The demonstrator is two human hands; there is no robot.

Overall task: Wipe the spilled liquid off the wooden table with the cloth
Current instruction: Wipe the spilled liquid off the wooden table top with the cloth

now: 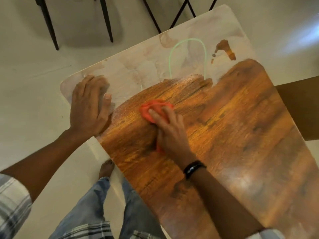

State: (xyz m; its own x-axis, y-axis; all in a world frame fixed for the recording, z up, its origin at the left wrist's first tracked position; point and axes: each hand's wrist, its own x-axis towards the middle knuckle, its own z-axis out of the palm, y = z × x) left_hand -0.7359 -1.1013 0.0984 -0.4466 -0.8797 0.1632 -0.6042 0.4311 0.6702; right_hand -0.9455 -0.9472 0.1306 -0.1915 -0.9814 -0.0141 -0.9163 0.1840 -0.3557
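Lays the left hand (88,107) flat, fingers straight, seemingly to steady the wooden table (233,118), and presses the bunched cloth (148,109) under the right hand (170,130)'s outstretched fingers toward the pale spill (138,69).

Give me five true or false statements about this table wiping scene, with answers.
1. The right hand presses the cloth onto the table. True.
2. The left hand holds a spray bottle. False: it rests flat on the table's pale far corner.
3. A black band sits on the right wrist. True.
4. The cloth is blue. False: it is orange.
5. The whole tabletop shows bare wood grain. False: a pale film covers its far part.
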